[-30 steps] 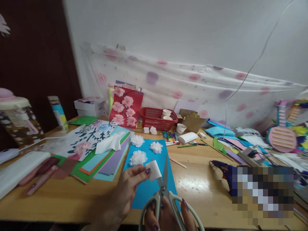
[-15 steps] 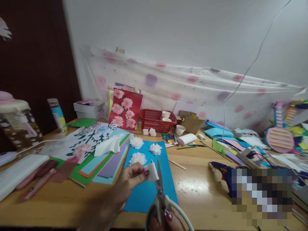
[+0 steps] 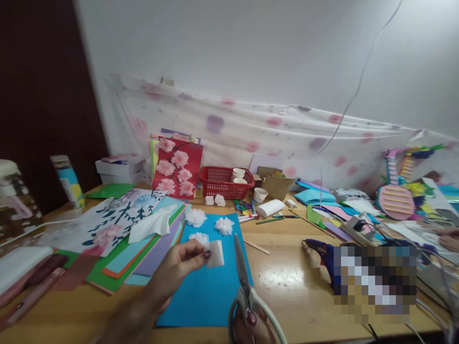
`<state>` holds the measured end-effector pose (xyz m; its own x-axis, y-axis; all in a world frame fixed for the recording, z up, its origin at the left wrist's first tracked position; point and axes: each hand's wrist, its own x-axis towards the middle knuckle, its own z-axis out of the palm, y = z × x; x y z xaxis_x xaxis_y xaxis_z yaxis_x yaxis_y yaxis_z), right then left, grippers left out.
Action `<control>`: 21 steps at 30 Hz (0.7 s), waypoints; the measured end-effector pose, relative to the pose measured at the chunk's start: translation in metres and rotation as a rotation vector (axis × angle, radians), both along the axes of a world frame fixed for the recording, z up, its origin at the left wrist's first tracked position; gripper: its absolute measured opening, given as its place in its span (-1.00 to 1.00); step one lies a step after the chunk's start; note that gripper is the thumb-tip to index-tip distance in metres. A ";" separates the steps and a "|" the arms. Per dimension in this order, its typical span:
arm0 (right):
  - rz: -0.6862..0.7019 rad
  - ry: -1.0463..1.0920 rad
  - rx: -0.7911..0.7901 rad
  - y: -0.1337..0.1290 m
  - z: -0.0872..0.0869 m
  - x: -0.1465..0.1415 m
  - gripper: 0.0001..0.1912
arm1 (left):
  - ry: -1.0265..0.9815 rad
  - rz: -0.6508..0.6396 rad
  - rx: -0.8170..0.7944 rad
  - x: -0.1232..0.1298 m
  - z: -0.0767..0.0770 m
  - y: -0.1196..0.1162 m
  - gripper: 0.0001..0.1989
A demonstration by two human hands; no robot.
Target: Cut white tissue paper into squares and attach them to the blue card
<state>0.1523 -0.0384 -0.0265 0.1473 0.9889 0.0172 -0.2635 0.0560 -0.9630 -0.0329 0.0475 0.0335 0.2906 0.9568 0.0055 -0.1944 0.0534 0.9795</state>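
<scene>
Between thumb and fingers, my left hand [image 3: 181,267] pinches a small folded square of white tissue paper [image 3: 215,253]. My right hand [image 3: 253,325] has its fingers through the handles of a pair of scissors [image 3: 244,279]. The blades are closed, point away from me and stand apart from the tissue, to its right. Both hands are over a blue sheet of card [image 3: 206,296]. Three white tissue flowers rest toward its far end: one at the left [image 3: 195,218], one at the right [image 3: 224,226], and a third [image 3: 199,238] partly covered by my left hand.
Behind the card stand a red basket [image 3: 225,191] with paper cups and a red card with pink flowers [image 3: 177,167]. Coloured paper [image 3: 143,258] lies left. A glue gun [image 3: 322,255] and a wooden stick [image 3: 256,247] lie right. Another hand [image 3: 450,239] shows at the right edge.
The scissors' blades have closed and moved away from the tissue. My left hand has shifted left with the tissue square. The view has turned slightly right, and a hand appears at the right edge.
</scene>
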 end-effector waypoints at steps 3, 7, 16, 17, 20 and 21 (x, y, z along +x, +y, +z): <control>-0.101 -0.307 -0.048 0.007 0.012 0.031 -0.57 | -0.054 0.069 -0.174 -0.009 0.009 0.022 -0.86; -0.417 -0.916 -0.033 0.014 0.013 0.073 -0.64 | -0.153 0.056 -0.399 -0.018 0.029 0.060 -0.86; -0.516 -1.081 -0.108 0.021 -0.010 0.103 -0.63 | -0.386 -0.115 -0.610 -0.015 0.035 0.090 -0.75; -0.508 -1.088 -0.122 0.021 -0.013 0.105 -0.65 | -0.379 -0.113 -0.611 -0.014 0.035 0.091 -0.75; -0.472 -1.143 -0.104 0.022 -0.020 0.113 -0.69 | -0.359 -0.117 -0.620 -0.010 0.037 0.093 -0.74; -0.468 -1.152 -0.076 0.022 -0.021 0.115 -0.69 | -0.355 -0.122 -0.626 -0.008 0.038 0.092 -0.74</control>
